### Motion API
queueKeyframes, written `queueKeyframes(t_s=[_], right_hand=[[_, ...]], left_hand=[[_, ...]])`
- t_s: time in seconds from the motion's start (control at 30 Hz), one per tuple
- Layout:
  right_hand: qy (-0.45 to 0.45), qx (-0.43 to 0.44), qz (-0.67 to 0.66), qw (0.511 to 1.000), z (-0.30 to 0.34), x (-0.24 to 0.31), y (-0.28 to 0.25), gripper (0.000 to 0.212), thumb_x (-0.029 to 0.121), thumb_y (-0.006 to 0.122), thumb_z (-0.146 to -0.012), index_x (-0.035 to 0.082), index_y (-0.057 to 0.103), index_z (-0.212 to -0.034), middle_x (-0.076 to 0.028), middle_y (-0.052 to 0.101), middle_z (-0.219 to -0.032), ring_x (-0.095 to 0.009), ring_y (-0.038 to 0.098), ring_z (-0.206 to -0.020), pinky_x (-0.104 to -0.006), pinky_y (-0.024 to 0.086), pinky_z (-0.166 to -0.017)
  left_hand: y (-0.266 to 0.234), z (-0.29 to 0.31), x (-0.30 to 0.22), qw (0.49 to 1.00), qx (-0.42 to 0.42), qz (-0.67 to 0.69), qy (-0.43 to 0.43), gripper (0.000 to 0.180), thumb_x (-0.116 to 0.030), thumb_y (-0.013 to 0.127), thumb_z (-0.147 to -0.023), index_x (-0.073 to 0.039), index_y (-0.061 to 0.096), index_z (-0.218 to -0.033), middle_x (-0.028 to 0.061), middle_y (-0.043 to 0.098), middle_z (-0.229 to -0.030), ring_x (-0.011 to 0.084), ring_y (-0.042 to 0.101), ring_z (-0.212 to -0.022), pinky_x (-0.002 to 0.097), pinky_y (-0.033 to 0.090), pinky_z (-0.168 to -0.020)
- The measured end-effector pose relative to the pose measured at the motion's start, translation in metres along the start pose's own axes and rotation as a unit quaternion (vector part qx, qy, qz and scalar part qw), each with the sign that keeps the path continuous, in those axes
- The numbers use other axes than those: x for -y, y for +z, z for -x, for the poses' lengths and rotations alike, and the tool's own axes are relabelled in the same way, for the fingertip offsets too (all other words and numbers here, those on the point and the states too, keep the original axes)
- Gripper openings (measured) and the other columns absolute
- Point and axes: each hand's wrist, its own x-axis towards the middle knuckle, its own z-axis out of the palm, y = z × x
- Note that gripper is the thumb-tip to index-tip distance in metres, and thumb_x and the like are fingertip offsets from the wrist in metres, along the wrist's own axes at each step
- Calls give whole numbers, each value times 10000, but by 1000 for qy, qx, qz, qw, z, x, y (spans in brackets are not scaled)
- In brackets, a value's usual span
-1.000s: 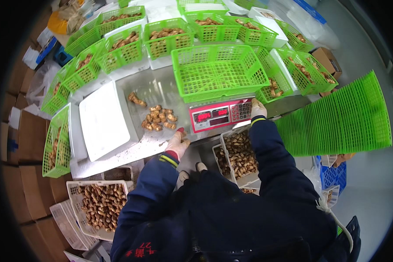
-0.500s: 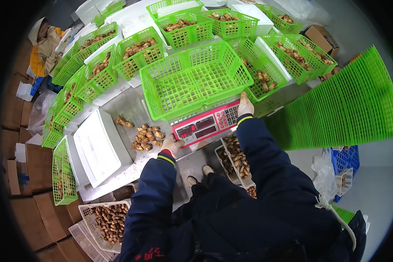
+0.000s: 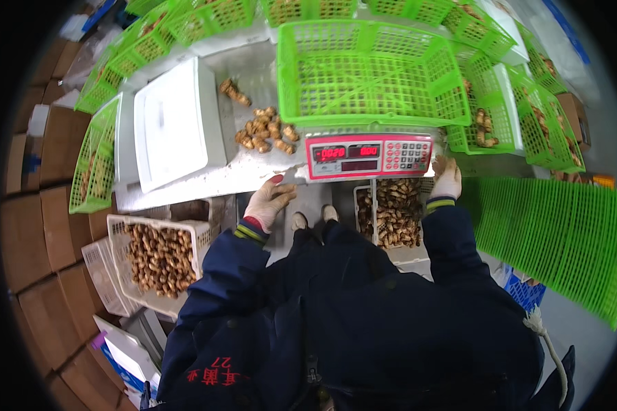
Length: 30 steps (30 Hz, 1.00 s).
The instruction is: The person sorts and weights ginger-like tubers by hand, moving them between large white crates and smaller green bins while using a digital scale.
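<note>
A digital scale (image 3: 369,157) with a red-rimmed panel and lit red digits stands at the front edge of the metal table. On top of it rests a large green plastic basket (image 3: 370,114) with nothing inside. My left hand (image 3: 270,204), in a pale glove, hovers off the table edge left of the scale, fingers spread and holding nothing. At the panel's right end is my right hand (image 3: 448,181), also gloved, its fingers slightly bent and apart; whether it touches the scale I cannot tell. Knobby brown mushrooms (image 3: 261,130) lie in a loose pile left of the basket.
A white foam box (image 3: 175,123) stands at the table's left. Green baskets with mushrooms (image 3: 486,129) ring the far side. Nested green baskets (image 3: 555,233) lean at right. Below the table are white crates of mushrooms (image 3: 159,260); cardboard boxes (image 3: 27,236) stack at far left.
Both hands have come off the scale's ends, the left toward me. The scale now sits straighter, and its display shows different digits. My view has tilted down and shifted.
</note>
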Motion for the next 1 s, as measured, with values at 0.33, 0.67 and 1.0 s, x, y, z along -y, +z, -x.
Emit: queueKeyframes(t_s=[0.33,0.67,1.0], right_hand=[[135,620,168,754,215,-24,80,257,172,498,-979,-13,590,-1130,-94,690,-967,-168,665,-825,-292,541,-755],[457,696,-64,550,343,-17,199,761,608,572,-838,331,252,-1470,-52,327,-1424,-325,348,-1300,-644,204,-1044],[473,675,-9,566,409,-91,222,423,266,533,-935,43,501,-1293,-86,651,-1109,-197,619,-991,-332,494,-849]], left_hand=[[4,121,52,967,-19,245,-69,528,51,611,-860,-68,386,-1323,164,551,-1250,228,556,-1124,309,475,-908],[19,123,36,845,25,515,140,682,-47,644,-860,-91,291,-1442,98,425,-1396,224,436,-1274,377,366,-1070],[-60,177,45,937,-88,332,69,247,-83,603,-902,7,557,-1127,78,654,-1015,121,621,-915,205,448,-707]])
